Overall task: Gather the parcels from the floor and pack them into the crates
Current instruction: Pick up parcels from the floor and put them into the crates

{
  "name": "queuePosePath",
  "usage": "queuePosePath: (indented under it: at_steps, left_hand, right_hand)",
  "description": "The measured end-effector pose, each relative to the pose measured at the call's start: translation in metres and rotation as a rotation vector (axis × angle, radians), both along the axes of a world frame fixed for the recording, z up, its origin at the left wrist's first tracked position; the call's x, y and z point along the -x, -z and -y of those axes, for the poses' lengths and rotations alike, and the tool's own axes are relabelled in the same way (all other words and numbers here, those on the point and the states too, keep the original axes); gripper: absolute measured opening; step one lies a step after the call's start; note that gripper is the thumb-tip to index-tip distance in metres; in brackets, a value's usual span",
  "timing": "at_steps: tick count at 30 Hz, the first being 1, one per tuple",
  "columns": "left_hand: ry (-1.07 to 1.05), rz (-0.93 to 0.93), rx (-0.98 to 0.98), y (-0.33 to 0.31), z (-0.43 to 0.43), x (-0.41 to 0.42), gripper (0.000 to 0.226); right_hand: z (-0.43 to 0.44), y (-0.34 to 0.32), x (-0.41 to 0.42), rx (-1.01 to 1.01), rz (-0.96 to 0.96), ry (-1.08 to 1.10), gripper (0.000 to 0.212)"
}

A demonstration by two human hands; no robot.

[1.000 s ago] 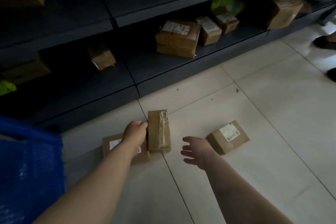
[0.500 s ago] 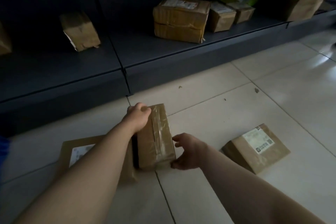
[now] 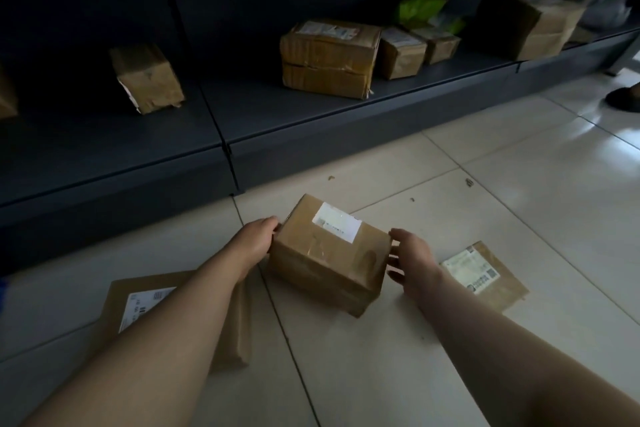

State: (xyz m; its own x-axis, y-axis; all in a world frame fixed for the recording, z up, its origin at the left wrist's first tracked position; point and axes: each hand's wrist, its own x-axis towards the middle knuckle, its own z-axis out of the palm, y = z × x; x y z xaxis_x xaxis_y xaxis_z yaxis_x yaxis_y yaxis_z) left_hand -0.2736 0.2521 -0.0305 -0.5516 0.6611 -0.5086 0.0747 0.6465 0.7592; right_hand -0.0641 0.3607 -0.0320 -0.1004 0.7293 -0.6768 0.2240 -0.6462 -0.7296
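Head view: a taped cardboard parcel (image 3: 329, 250) is held between two hands just above the tiled floor (image 3: 519, 218).

The left hand (image 3: 258, 241) is curled on its left end; the right hand (image 3: 412, 262), fingers spread, is pressed flat on the right end. The box looks stiff and probably light, but its glossy tape may be slippery, so the ends are best gripped. Two flatter labelled parcels (image 3: 485, 276) (image 3: 145, 308) are left on the floor; no crate is seen.

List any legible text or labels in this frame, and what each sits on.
None readable.
Middle parcel, between both hands: white label, print blurred.
Flat parcel, left: label with barcodes, too small.
Right parcel: label with codes, too small.
Shelf parcels: labels blurred.
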Motion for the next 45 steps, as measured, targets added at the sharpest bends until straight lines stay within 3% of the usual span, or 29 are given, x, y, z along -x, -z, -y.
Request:
queuePosePath:
  at_steps: [4,9,17,21,28,32,36,39,45]
  left_hand:
    - [-0.105,0.147,-0.055,-0.002,-0.001,0.002,0.045]
    - [-0.261,0.313,-0.226,-0.014,0.001,0.0,0.037]
    - [-0.254,0.332,-0.3,-0.024,0.014,0.011,0.039]
    - [-0.227,0.314,-0.245,-0.024,0.014,0.008,0.033]
    - [-0.185,0.261,-0.188,-0.022,0.017,0.002,0.024]
    - [-0.295,0.316,-0.199,-0.025,0.02,0.009,0.021]
    - [-0.355,0.422,-0.251,-0.031,0.018,0.004,0.017]
    - [-0.352,0.394,-0.275,-0.032,0.015,0.002,0.019]
    - [-0.25,0.355,-0.245,-0.023,0.009,-0.002,0.028]
  right_hand:
    - [-0.004,-0.011,-0.003,-0.047,-0.142,0.14,0.03]
    - [-0.002,-0.015,0.007,-0.061,-0.152,0.176,0.019]
    - [0.007,-0.02,0.007,-0.078,-0.099,0.063,0.026]
    - [0.012,-0.023,0.007,-0.052,-0.15,0.024,0.028]
    - [0.023,-0.031,0.011,-0.096,-0.035,-0.179,0.03]
    - [0.019,-0.037,0.007,-0.166,-0.071,-0.201,0.044]
    - [0.024,-0.039,0.01,-0.187,-0.083,-0.257,0.038]
    - [0.02,-0.038,0.009,-0.209,-0.066,-0.209,0.032]
    - [0.022,-0.027,0.014,-0.123,0.018,-0.235,0.05]
